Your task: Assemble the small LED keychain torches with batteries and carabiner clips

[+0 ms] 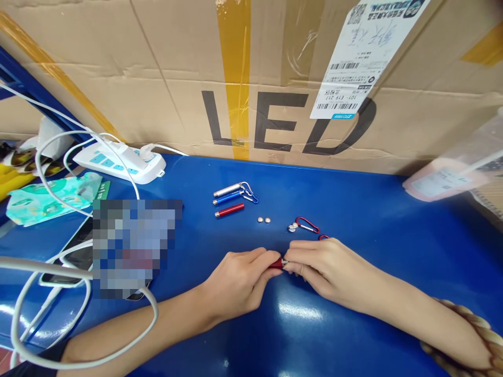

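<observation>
My left hand (239, 277) and my right hand (318, 262) meet at the middle of the blue table, both pinched on a small red flashlight tube (277, 263) that shows only between the fingertips. A red loop (324, 237) peeks out behind my right hand. Just beyond lie a red carabiner clip (307, 224) with a small silver cap (292, 227), and two button cells (264, 220). Further back left lie a silver flashlight (228, 189), a blue flashlight (228, 197) and a red flashlight tube (229, 210).
A big cardboard box (275, 78) marked LED walls off the back. A white power strip (121, 162) with white cables (47, 178) sits at the left, beside a green packet (51, 199) and a phone (74, 256). A plastic bag (451, 178) lies at the right.
</observation>
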Demonstrator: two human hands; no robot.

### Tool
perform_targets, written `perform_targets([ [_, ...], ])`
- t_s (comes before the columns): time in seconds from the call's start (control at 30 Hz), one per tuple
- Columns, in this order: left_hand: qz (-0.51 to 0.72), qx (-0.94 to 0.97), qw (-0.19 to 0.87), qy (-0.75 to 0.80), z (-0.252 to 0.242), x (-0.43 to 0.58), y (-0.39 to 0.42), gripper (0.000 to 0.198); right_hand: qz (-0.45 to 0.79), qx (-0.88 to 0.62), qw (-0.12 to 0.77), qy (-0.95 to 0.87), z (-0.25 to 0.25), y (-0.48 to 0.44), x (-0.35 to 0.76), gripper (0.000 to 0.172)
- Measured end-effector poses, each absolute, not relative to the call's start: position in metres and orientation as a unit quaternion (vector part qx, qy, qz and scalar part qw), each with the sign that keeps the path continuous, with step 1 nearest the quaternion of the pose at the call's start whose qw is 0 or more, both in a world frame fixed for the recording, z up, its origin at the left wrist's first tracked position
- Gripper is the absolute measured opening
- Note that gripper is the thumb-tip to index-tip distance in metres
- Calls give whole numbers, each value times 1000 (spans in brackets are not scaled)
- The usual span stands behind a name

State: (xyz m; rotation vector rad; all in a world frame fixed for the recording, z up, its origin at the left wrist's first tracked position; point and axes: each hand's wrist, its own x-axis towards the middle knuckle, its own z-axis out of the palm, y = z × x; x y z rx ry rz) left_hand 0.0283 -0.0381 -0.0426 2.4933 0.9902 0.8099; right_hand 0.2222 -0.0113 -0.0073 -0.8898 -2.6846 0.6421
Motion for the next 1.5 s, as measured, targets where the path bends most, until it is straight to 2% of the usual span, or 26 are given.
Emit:
perform_targets([
  [0.2,308,866,151,363,-43,30,-35,24,286,-328,129,-891,-9,-8,221,30],
  [0.47,298,843,195,403,-39,30,-32,18,222,-329,112,-911,-8,2,224,29],
  [1.0,297,846,240,371,-38,28,-29,15,244,-303,92,-917,1,6,232,35],
  [1.23,309,852,234,351,-37,30,-31,18,203,-315,143,-916,1,5,236,27],
  [1.5,310,857,202,358,-34,29,-30,25,95,-356,205,-907,3,-1,235,26],
])
